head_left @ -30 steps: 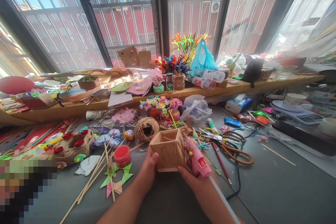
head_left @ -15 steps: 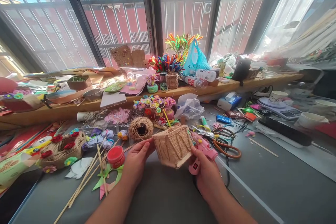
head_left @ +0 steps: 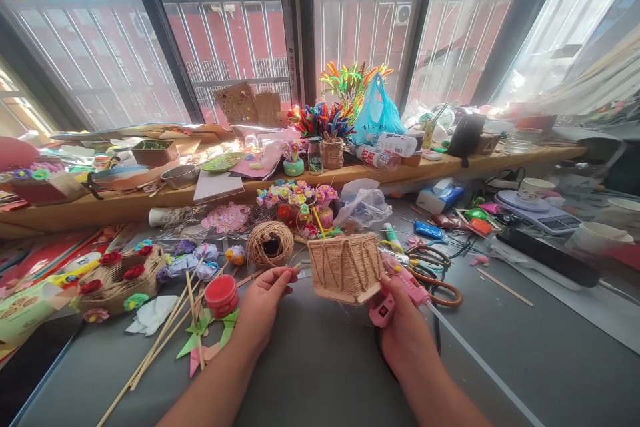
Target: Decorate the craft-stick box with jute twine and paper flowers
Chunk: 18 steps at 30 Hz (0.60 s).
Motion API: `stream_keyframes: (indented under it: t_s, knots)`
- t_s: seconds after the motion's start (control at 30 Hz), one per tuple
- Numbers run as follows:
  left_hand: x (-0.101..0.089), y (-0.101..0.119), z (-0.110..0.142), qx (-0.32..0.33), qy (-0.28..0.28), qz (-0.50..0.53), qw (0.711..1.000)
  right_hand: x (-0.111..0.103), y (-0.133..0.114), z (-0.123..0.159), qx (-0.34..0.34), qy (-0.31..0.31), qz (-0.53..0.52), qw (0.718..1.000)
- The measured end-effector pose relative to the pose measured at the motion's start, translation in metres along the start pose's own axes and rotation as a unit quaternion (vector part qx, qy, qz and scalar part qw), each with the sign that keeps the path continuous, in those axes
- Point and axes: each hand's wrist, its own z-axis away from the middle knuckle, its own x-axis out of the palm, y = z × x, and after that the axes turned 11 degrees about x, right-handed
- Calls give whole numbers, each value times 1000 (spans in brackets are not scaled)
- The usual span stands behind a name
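A small box wrapped in brown twine [head_left: 345, 267] is held just above the grey table [head_left: 320, 373], tilted with its wrapped side toward me. My right hand [head_left: 407, 333] grips a pink glue gun [head_left: 400, 288] and steadies the box's lower right corner with its fingers. My left hand [head_left: 265, 300] is a little left of the box, fingertips pinched on a thin strand of twine that runs to the box. A ball of twine [head_left: 271, 244] lies just behind the left hand.
A red-lidded pot [head_left: 221, 295], wooden skewers [head_left: 165, 340] and paper stars lie to the left. A woven basket with flowers [head_left: 117, 277] sits farther left. Scissors [head_left: 435, 280] and cables lie right of the box. A cluttered wooden shelf [head_left: 350, 177] runs along the window.
The box has turned from open side up to wrapped side facing me and moved right. My left hand let go of the box and now pinches the strand.
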Motion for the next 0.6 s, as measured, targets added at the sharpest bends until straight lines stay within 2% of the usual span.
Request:
stream_keyframes:
  t_s: [0.13, 0.33, 0.6]
  knots:
    - [4, 1, 0, -6, -1, 24, 1000, -2, 3, -3, 0, 7, -6, 1000]
    - [4, 5, -2, 27, 31, 51, 998, -4, 9, -8, -3, -19, 2, 1000]
    - [0, 6, -6, 7, 31, 14, 999, 0, 9, -1, 16, -36, 1, 999]
